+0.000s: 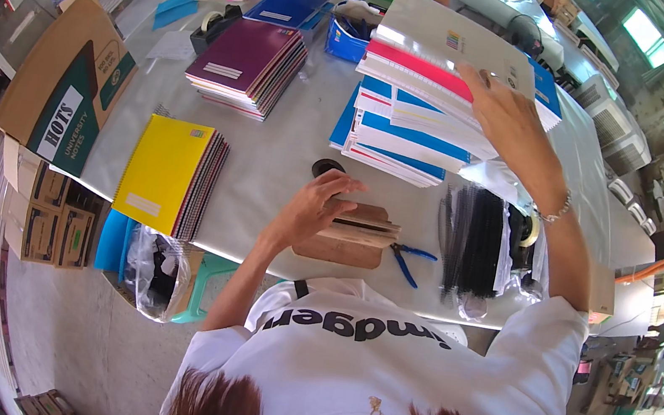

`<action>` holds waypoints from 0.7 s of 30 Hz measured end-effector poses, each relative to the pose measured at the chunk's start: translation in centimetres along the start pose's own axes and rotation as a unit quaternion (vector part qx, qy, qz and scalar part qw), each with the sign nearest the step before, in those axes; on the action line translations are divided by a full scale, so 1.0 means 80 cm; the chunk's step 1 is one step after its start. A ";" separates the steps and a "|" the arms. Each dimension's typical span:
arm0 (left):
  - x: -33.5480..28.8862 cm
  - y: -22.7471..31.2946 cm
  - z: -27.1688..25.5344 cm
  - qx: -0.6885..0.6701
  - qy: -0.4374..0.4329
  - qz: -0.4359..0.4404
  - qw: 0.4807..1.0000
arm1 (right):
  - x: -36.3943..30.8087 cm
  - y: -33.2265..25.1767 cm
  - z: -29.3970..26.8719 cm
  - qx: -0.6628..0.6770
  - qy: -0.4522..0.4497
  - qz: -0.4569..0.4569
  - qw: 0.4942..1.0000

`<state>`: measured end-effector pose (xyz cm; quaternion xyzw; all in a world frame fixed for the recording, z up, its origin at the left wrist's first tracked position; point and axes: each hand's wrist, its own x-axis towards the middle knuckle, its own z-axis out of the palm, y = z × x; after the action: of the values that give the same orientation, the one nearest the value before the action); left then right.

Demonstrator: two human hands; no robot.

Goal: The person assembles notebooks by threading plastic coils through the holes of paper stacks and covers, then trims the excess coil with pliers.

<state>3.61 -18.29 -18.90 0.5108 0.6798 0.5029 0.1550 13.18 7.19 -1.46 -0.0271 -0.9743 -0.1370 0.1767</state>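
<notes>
My left hand (316, 210) hovers over a small wooden block jig (343, 247), its fingers apart and slightly curled, holding nothing that shows. My right hand (507, 118) reaches to a tall stack of loose notebook sets (411, 125) with blue, white and pink edges. Its fingers bend over the front edge of the top grey-covered bundle (449, 37); the thumb is hidden. Beside the jig lie blue-handled pliers (409, 265). Right of these is a bunch of black binding coils (472, 240). A round black object (326, 169) sits just beyond my left hand.
A yellow spiral notebook pile (162, 175) and a purple-topped pile (242, 59) stand at left. Farther back are a tape dispenser (214, 28), a blue box (347, 40) and blue notebooks (286, 6). An open carton (65, 85) flanks the table's left edge.
</notes>
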 end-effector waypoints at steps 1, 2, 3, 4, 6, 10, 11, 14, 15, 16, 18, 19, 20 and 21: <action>0.001 0.001 0.000 0.007 0.001 0.008 1.000 | 0.000 0.004 0.006 -0.013 0.019 -0.012 1.000; 0.004 0.002 -0.001 0.012 -0.003 0.019 1.000 | 0.001 0.007 0.007 -0.027 0.037 -0.023 0.999; 0.008 0.003 -0.002 0.015 -0.007 0.029 0.999 | 0.002 0.009 0.004 -0.038 0.023 0.003 0.999; 0.010 0.004 -0.005 0.021 -0.006 0.036 0.999 | 0.009 0.004 -0.006 -0.046 0.011 0.025 0.999; 0.026 0.021 -0.008 -0.007 0.009 0.074 0.997 | 0.012 0.017 -0.014 -0.049 0.046 0.057 0.996; 0.054 0.066 -0.013 -0.136 0.026 0.126 0.982 | -0.012 0.063 -0.044 -0.002 0.235 0.108 0.966; 0.057 0.075 -0.016 -0.174 0.008 0.104 0.979 | -0.018 0.063 -0.055 0.015 0.277 0.129 0.952; 0.076 0.114 -0.008 -0.298 0.043 0.088 0.950 | -0.039 0.052 -0.078 0.181 0.433 0.156 0.869; 0.084 0.126 -0.003 -0.333 0.058 0.087 0.937 | -0.043 0.039 -0.080 0.259 0.473 0.156 0.827; 0.092 0.138 0.001 -0.367 0.075 0.087 0.923 | -0.052 0.028 -0.082 0.334 0.473 0.162 0.799; 0.111 0.156 0.016 -0.404 0.097 0.107 0.903 | -0.069 0.005 -0.073 0.471 0.477 0.173 0.721; 0.122 0.163 0.027 -0.409 0.102 0.124 0.899 | -0.075 -0.009 -0.065 0.535 0.488 0.179 0.666; 0.127 0.174 0.037 -0.412 0.108 0.138 0.894 | -0.080 -0.024 -0.056 0.593 0.500 0.183 0.604; 0.127 0.187 0.048 -0.476 0.127 0.130 0.861 | -0.083 -0.044 -0.049 0.625 0.505 0.198 0.561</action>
<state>10.09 -8.03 -4.95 0.3899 0.2993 0.8414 0.2246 20.38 2.69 -1.22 -0.0286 -0.5377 0.5534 0.6355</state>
